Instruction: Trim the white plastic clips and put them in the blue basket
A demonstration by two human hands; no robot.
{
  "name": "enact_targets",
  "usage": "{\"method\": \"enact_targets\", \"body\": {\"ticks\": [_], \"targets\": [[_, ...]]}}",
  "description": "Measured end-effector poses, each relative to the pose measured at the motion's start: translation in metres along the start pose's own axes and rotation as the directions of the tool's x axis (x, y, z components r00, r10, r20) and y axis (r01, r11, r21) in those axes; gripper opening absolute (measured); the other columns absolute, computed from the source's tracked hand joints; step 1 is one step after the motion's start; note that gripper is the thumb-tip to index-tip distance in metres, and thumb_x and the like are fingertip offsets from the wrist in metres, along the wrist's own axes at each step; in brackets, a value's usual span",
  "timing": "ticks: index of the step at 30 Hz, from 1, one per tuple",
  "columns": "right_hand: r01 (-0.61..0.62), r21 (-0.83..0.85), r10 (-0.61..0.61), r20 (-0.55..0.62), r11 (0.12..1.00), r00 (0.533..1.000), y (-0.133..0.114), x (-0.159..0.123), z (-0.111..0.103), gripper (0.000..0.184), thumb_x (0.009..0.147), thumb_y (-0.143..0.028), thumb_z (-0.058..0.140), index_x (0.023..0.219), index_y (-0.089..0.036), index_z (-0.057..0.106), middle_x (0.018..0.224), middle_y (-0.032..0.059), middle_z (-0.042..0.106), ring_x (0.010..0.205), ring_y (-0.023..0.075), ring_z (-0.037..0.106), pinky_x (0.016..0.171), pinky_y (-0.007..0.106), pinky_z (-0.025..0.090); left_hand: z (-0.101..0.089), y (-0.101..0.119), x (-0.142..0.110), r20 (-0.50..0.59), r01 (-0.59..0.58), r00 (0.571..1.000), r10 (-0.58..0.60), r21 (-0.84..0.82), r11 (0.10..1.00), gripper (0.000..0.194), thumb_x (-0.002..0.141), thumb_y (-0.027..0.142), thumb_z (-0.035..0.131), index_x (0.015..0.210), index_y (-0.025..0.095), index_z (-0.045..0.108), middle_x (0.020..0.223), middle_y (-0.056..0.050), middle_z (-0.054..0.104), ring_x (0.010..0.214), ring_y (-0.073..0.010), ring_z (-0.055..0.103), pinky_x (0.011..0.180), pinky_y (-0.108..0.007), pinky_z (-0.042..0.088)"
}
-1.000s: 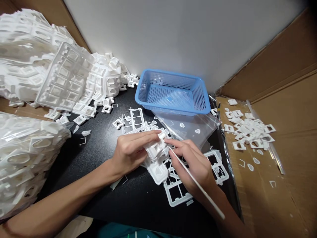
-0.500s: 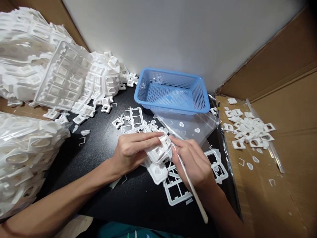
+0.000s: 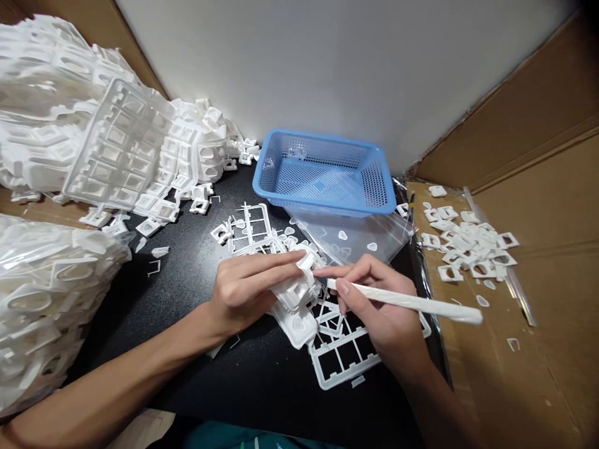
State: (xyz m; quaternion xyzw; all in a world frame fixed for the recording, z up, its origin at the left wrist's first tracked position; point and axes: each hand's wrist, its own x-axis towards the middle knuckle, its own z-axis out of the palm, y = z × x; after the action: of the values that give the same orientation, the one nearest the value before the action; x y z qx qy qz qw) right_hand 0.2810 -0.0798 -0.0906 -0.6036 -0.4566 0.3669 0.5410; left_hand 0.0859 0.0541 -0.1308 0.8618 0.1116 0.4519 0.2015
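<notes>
My left hand [image 3: 246,280] is closed around a white moulded plastic part [image 3: 294,292] with square openings, holding it above the dark table. A thin craft knife [image 3: 412,300] with a white wrapped handle lies in my right hand [image 3: 384,299], gripped between thumb and fingers. Its dark tip meets the part's right side, where my right index finger also reaches. Beneath the hands are a white plastic piece [image 3: 297,327] with a rounded end and an openwork white plastic frame [image 3: 327,377]. Small rounded white offcuts [image 3: 289,231] lie just beyond the held part.
A blue perforated basket [image 3: 322,206] stands at the back, partly over a clear plastic bag [image 3: 360,240]. Loose square white parts [image 3: 472,240] are heaped on cardboard at right. Bulging bags [image 3: 42,299] and stacked moulded sheets [image 3: 116,143] crowd the left.
My right hand has turned, swinging the knife's handle from pointing down towards me to pointing right. The held part has tilted slightly in my left hand.
</notes>
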Motion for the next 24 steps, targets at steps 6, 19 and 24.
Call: {"method": "enact_targets", "body": {"ticks": [6, 19, 24], "targets": [[-0.157, 0.217, 0.158, 0.013, 0.963, 0.987, 0.01, 0.002, 0.003, 0.024, 0.098, -0.037, 0.071, 0.082, -0.021, 0.062, 0.074, -0.0015, 0.069, 0.051, 0.0094, 0.058, 0.054, 0.025, 0.044, -0.003, 0.004, -0.003, 0.038, -0.045, 0.998, 0.046, -0.007, 0.999, 0.019, 0.097, 0.012, 0.071, 0.115, 0.015, 0.078, 0.123, -0.014, 0.079, 0.105, -0.0203, 0.08, 0.083, -0.027, 0.066], [-0.296, 0.481, 0.317, 0.039, 0.825, 0.948, 0.01, 0.004, 0.015, 0.029, 0.092, -0.036, 0.076, 0.077, -0.019, 0.057, 0.082, 0.0023, 0.072, 0.049, 0.0094, 0.061, 0.048, 0.022, 0.048, 0.0, 0.005, -0.004, 0.021, -0.037, 0.999, 0.036, 0.069, 0.997, 0.013, 0.091, 0.012, 0.075, 0.103, 0.015, 0.073, 0.104, -0.01, 0.081, 0.086, -0.0184, 0.077, 0.071, -0.028, 0.059], [-0.286, 0.5, 0.317, 0.024, 0.817, 0.948, 0.01, 0.002, 0.018, 0.029, 0.092, -0.034, 0.076, 0.076, -0.019, 0.056, 0.091, 0.0045, 0.075, 0.051, 0.0089, 0.063, 0.051, 0.022, 0.051, 0.003, 0.002, -0.003, -0.007, -0.059, 0.998, 0.061, 0.147, 0.987, 0.021, 0.083, 0.013, 0.083, 0.101, 0.016, 0.072, 0.1, -0.007, 0.078, 0.077, -0.016, 0.07, 0.065, -0.028, 0.052]]}}
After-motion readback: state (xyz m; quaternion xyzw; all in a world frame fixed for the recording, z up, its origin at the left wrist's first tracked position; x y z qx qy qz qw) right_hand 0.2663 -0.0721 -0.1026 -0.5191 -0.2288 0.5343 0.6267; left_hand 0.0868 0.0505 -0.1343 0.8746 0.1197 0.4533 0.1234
